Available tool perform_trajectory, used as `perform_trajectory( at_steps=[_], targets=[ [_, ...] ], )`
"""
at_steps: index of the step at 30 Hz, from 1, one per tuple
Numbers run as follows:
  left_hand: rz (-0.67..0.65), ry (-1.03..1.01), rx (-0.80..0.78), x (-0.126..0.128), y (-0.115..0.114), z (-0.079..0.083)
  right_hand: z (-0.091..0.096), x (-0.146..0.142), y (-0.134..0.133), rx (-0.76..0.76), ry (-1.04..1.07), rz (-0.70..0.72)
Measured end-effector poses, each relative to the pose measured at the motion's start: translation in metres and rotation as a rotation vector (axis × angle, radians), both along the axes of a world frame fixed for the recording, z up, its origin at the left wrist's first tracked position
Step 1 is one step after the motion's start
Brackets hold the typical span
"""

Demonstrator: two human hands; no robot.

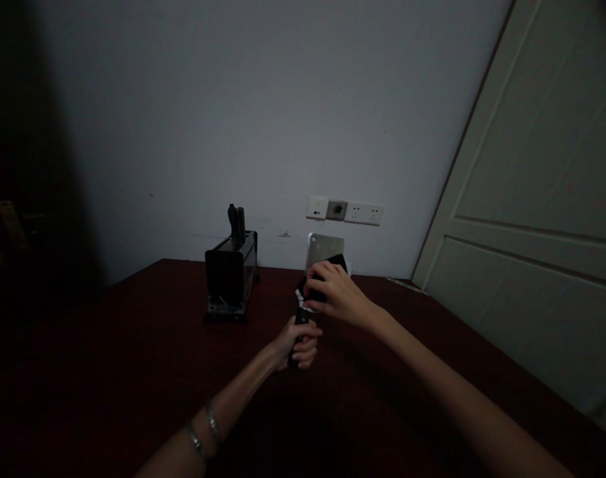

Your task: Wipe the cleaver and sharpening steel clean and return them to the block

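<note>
My left hand (299, 344) is closed around the black handle of a cleaver (324, 247). Its broad, silvery blade points up and away from me, with a hole near the top left corner. Over the lower part of the blade, my right hand (340, 293) grips a black cloth (338, 259) with bent fingers. White edging shows beside the cloth and just above the handle. Cloth and fingers hide much of the blade. To the left, a knife block (225, 277) stands on the table with black-handled knives (237, 222) upright in it.
The dark red table (148, 338) meets a pale wall (263, 119) at the back. Power sockets (363, 213) are set low in that wall. A light panelled door (536, 219) rises along the right side. The room is dim, and the far left is nearly black.
</note>
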State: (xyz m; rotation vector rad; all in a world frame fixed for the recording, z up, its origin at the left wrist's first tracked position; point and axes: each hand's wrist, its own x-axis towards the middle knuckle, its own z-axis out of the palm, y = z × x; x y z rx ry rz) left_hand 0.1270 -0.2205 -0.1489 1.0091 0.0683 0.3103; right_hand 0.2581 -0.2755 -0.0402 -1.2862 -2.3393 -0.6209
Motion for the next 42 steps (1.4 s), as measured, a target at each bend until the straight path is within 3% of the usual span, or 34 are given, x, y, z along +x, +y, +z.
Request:
perform_trajectory(
  at_steps=[6, 17, 27, 34, 42],
  targets=[
    [-0.001, -0.03, -0.018, -0.001, 0.002, 0.002, 0.007, 0.005, -0.003, -0.044, 0.0, 0.002],
    [-0.001, -0.02, -0.052, -0.002, -0.001, 0.005, -0.001, 0.003, 0.007, -0.04, 0.126, -0.019],
    [0.005, -0.013, 0.015, 0.001, 0.002, -0.002, -0.005, -0.012, 0.002, 0.055, 0.061, -0.102],
    [-0.028, -0.014, -0.006, -0.001, 0.002, -0.001, 0.0, -0.003, -0.004, -0.04, 0.038, -0.029],
    [-0.03, -0.014, -0.013, 0.001, 0.001, -0.002, -0.004, -0.018, 0.001, 0.033, 0.032, -0.117]
  ],
)
